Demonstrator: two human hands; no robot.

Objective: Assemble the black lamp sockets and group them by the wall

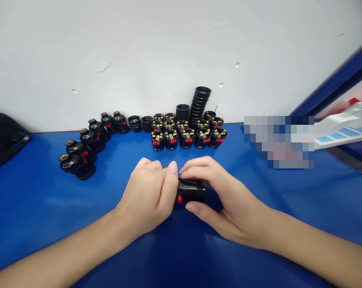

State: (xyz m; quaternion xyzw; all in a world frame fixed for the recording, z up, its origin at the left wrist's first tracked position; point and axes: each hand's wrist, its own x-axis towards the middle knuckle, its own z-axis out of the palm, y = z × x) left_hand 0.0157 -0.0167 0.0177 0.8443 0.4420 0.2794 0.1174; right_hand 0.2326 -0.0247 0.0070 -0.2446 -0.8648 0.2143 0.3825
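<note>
A black lamp socket (193,190) with a red switch lies sideways between my hands, above the blue table. My left hand (152,192) is closed round its left end, which is hidden in the fist. Around the right end, my right hand (225,198) is curved with thumb and fingers apart. The thumb is just below the socket and the fingers just above it; whether they touch it is hard to see.
Several open socket bodies (187,138) with brass contacts and red switches stand in rows ahead. Behind them rises a stack of black rings (199,105). Capped sockets (92,138) form a slanting line at left. A black bag (3,140) sits far left; a white bin (343,124) is at right.
</note>
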